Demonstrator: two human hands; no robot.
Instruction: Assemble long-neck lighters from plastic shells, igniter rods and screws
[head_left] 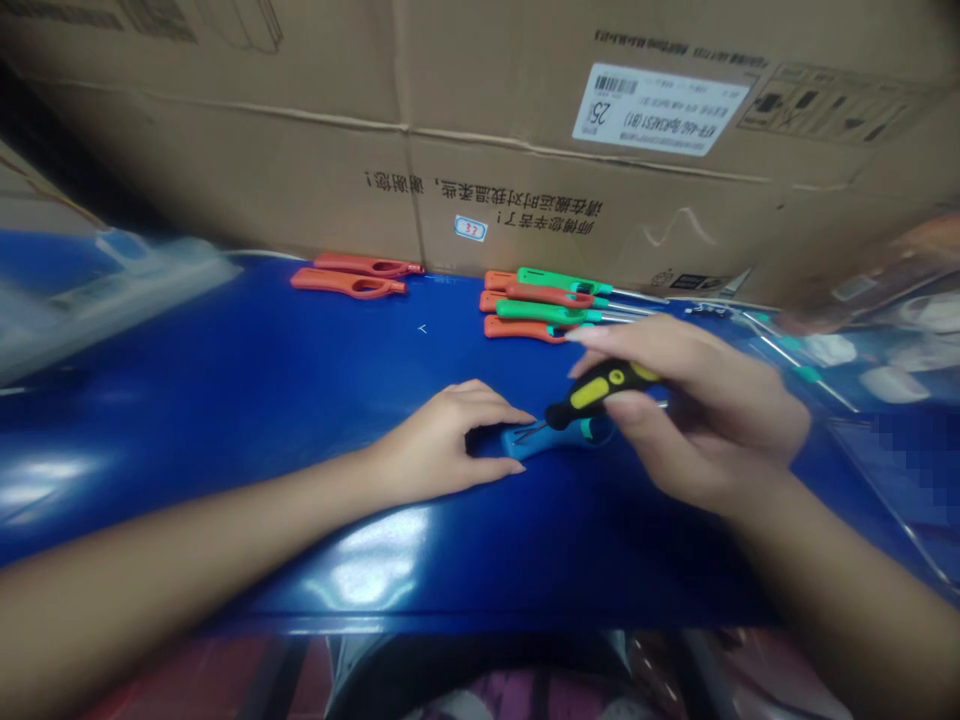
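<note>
On the blue tabletop lies a blue gas lighter (559, 438), its handle end pointing left. My left hand (457, 435) pinches that end between thumb and fingers. A black and yellow screwdriver (596, 392) is gripped in my right hand (697, 410), tilted, with its thin shaft reaching down and left to the lighter's handle. Whether the tip sits in a screw is too small to tell. Part of the lighter's front end is hidden behind my right hand.
Behind my hands lies a row of orange and green lighters (544, 312) with metal tubes. Two red-orange lighter shells (352, 285) lie further left. A large cardboard box (300, 170) walls off the back. Clear plastic bags (892, 370) are at the right, and a blurred pale tray (150, 300) at the left.
</note>
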